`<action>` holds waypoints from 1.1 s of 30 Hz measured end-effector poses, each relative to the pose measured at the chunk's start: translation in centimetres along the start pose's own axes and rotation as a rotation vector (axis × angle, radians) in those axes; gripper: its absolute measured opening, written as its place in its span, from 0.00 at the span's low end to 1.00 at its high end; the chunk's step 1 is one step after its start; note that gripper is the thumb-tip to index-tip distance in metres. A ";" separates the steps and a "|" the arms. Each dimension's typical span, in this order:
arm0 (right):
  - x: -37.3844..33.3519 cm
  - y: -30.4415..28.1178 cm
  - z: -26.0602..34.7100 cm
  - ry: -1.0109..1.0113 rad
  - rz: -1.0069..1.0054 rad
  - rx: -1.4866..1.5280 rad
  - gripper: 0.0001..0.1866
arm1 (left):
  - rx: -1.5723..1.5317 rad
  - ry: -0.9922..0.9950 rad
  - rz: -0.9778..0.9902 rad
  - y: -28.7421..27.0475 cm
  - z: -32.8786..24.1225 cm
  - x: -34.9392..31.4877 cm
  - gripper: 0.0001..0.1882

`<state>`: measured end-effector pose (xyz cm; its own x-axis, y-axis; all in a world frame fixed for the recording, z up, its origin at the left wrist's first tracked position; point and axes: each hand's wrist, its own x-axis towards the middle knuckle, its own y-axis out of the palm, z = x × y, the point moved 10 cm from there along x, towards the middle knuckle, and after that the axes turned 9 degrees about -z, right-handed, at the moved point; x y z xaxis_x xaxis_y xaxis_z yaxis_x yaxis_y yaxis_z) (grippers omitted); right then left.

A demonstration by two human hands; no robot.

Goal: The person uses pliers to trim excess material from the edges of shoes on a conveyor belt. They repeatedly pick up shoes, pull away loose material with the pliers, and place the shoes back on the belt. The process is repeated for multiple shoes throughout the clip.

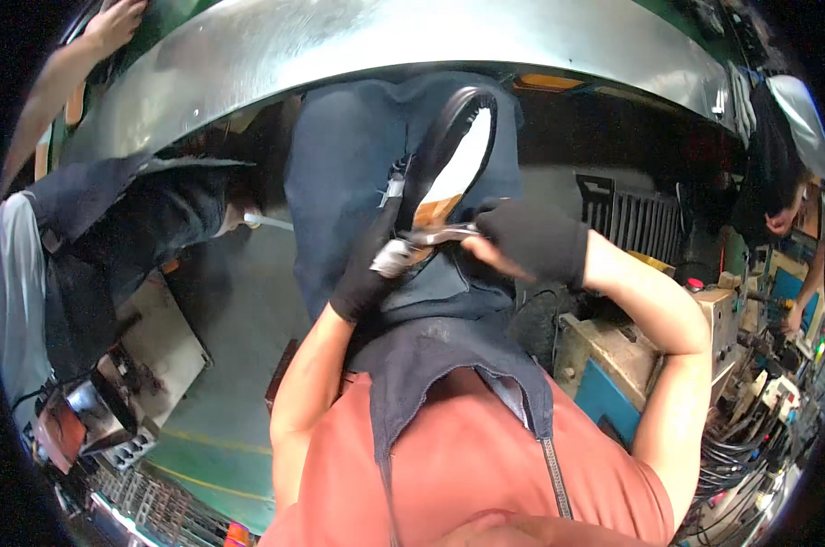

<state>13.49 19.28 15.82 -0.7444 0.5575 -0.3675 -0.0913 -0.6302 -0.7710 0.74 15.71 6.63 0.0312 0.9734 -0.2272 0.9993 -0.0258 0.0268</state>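
A black shoe upper [421, 173] rests sole side up across my lap, with a white insole board [472, 150] showing at the toe and a tan patch towards the heel. My left hand [368, 273], in a black fingerless glove with light wrapping on the fingers, is closed around the shoe's heel end. Gloved in the same black, my right hand [533, 242] grips metal pincers [451, 233], whose jaws reach the heel edge beside my left fingers. Some blur hides exactly where the jaws touch.
Beyond my knees runs a curved metal bench edge [412, 36]. A black slatted crate [645, 214] and a wooden box with a blue panel [613, 392] stand to my right. Other people work on both sides; one person's hand [116, 23] shows at the upper left.
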 end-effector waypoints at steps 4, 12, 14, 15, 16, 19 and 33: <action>1.2 0.6 0.1 0.017 -0.152 -0.187 0.19 | 0.265 0.045 -0.033 -0.2 2.2 0.9 0.34; 2.8 -1.5 0.2 -0.224 0.150 -0.275 0.16 | 0.404 0.416 -0.369 -0.7 -0.5 2.7 0.30; 1.5 -1.5 3.9 -0.198 -0.049 -0.419 0.10 | 0.309 0.324 -0.356 -1.1 0.8 2.8 0.33; 0.0 -0.2 7.2 -0.279 -0.087 -0.633 0.09 | 0.170 0.217 -0.334 -1.6 2.4 3.0 0.30; 0.2 0.5 7.5 -0.314 -0.121 -0.431 0.10 | 0.029 0.118 -0.309 -2.3 3.9 3.5 0.27; 0.9 2.3 4.8 -0.465 -0.200 -0.005 0.13 | -0.460 -0.167 -0.025 -1.2 4.3 3.3 0.24; 1.6 -3.1 -2.0 0.020 -0.370 0.077 0.22 | -0.492 -0.354 -0.164 0.9 -0.3 4.3 0.29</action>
<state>13.88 23.21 16.59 -0.6388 0.7650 -0.0823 -0.4014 -0.4226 -0.8126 1.74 19.97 5.97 -0.0327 0.8191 -0.5727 0.8678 0.3076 0.3904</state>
